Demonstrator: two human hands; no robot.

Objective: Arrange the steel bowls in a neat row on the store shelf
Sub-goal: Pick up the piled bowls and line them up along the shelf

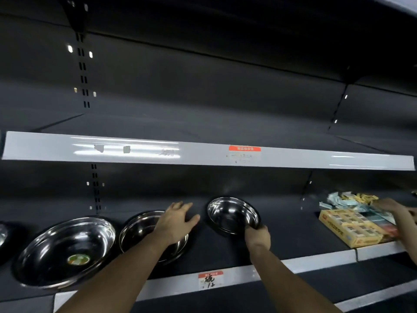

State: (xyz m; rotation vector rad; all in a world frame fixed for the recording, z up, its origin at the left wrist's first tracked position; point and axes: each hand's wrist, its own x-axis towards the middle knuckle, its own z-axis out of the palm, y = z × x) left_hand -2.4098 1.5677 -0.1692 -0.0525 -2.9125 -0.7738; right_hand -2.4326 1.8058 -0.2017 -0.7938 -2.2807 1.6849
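Note:
Three steel bowls show on the dark lower shelf (pixel 293 240). A large bowl (pixel 65 249) with a sticker inside sits at the left. To its right stands a medium bowl (pixel 140 229); my left hand (pixel 178 220) lies over its right rim with fingers straight. Further right a small bowl (pixel 232 214) is tilted toward me, and my right hand (pixel 258 237) grips its near rim. At the far left edge, a sliver of another bowl (pixel 2 233) is visible.
A yellow box of small packets (pixel 354 229) stands at the right of the same shelf, with another person's hand (pixel 392 208) on it. A white price rail (pixel 203 152) fronts the shelf above. A handwritten price tag (pixel 211 280) hangs on the lower rail.

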